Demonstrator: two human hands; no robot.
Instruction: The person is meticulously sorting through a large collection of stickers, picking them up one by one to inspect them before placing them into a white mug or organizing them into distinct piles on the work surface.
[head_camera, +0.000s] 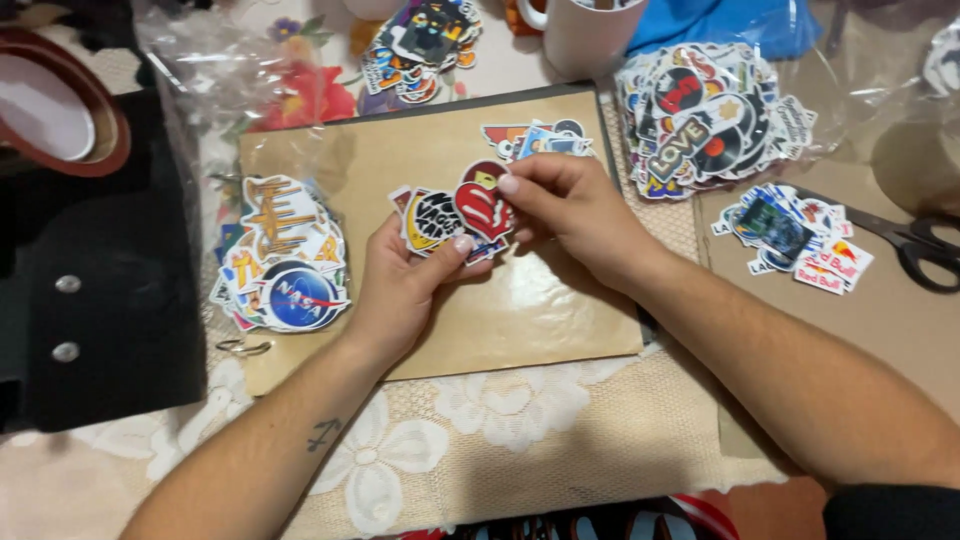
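1. The left hand (405, 285) comes in from 7 o'clock and grasps a small fan of stickers (440, 222) over the middle of a brown board (540, 310), thumb pressed on the front of the fan.
2. The right hand (575, 215) comes in from 4 o'clock and pinches a red sticker (482, 208) at the right end of the same fan, with thumb and forefinger closed on its edge.
3. The two hands are touching the same bunch, held just above the board.
4. The board lies on a table covered by a lace cloth (420, 450) with white flower shapes.
5. At 9 o'clock from the hands, a stack of stickers (283, 255) rests on the board's left edge, topped by a round blue one.
6. At 12 o'clock, a few loose stickers (540, 138) lie at the board's top edge.
7. At 1 o'clock, beyond the board, a large pile of stickers (705, 115) sits on clear plastic wrap.
8. At 3 o'clock, a smaller heap of stickers (795, 238) lies on brown card, with black-handled scissors (915, 245) just beside it on the right.
9. At 12 o'clock, further off, a white mug (585, 35) stands near another cluster of stickers (420, 45).
10. At 9 o'clock, well apart, a black case (100, 300) with two metal studs fills the left side.
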